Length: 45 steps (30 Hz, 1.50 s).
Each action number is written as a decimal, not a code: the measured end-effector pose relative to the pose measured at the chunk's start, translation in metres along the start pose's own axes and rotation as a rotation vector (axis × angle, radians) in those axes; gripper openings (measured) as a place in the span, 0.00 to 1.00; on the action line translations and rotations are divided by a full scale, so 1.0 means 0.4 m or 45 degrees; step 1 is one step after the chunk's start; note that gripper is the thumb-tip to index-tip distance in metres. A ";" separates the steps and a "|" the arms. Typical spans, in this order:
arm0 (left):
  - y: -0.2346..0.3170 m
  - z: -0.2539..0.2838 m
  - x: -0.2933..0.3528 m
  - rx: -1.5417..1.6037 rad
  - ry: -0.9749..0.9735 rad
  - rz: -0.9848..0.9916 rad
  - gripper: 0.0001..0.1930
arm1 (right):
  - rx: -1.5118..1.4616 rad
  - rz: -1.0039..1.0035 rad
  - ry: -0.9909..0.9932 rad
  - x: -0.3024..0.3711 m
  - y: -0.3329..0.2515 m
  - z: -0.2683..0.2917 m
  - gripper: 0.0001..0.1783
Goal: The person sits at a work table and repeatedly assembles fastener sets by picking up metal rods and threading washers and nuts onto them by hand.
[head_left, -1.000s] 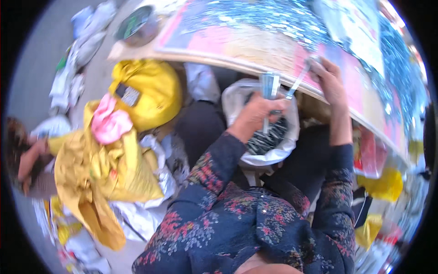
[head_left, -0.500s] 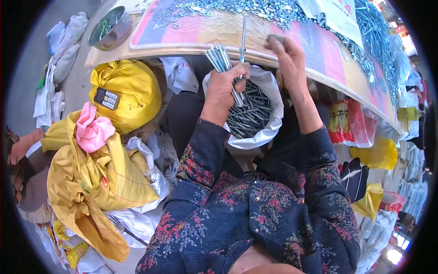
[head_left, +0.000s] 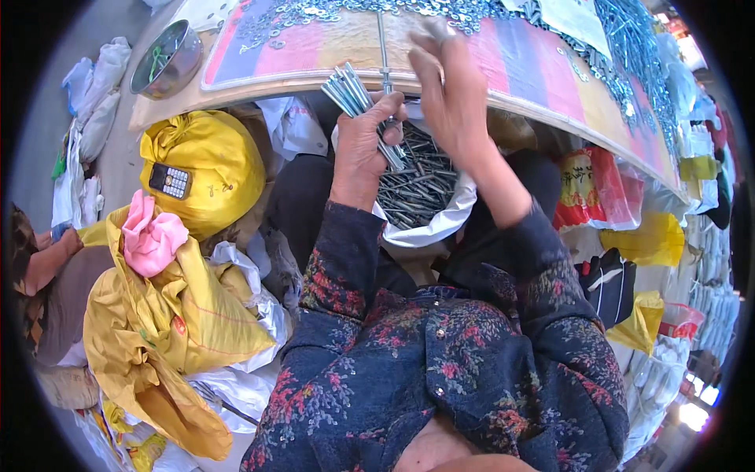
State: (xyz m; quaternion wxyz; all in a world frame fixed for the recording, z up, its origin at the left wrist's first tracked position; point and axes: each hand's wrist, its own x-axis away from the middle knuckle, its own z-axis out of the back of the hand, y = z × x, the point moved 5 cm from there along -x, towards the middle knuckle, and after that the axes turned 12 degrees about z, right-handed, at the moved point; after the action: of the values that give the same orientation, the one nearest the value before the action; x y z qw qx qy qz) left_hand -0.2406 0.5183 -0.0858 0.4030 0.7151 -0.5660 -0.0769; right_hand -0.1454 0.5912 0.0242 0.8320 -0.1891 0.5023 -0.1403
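My left hand (head_left: 363, 145) grips a bundle of long grey metal bolts (head_left: 351, 88) that fan out up and to the left. One single bolt (head_left: 383, 49) stands up from the same hand over the striped board (head_left: 330, 49). My right hand (head_left: 448, 98) is raised just right of that bolt, fingers pinched on a small washer (head_left: 435, 30) at the tips. Below both hands a white bag (head_left: 431, 224) on my lap is full of more bolts (head_left: 417, 185). Washers (head_left: 314, 12) lie scattered along the board's far side.
A metal bowl (head_left: 167, 59) sits at the board's left corner. Yellow sacks (head_left: 206, 161) lie to my left, one with a small phone (head_left: 171, 181) on it and a pink cloth (head_left: 151, 236). Another person's arm (head_left: 49, 256) is at far left. Coloured bags (head_left: 621, 204) crowd the right.
My left hand with the bolt bundle has risen toward the board edge. My right hand has lifted off the board and come closer to the single upright bolt.
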 end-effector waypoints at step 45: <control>-0.084 -0.081 0.089 -1.185 -0.104 -0.338 0.17 | -0.145 -0.496 0.115 0.195 -0.084 0.009 0.19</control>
State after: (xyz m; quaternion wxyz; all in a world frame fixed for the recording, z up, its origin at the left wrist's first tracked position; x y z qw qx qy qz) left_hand -0.1848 0.5045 -0.0741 0.6442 0.5213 -0.3909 -0.4007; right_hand -0.1079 0.5288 -0.0199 0.7537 -0.3228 0.5002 -0.2783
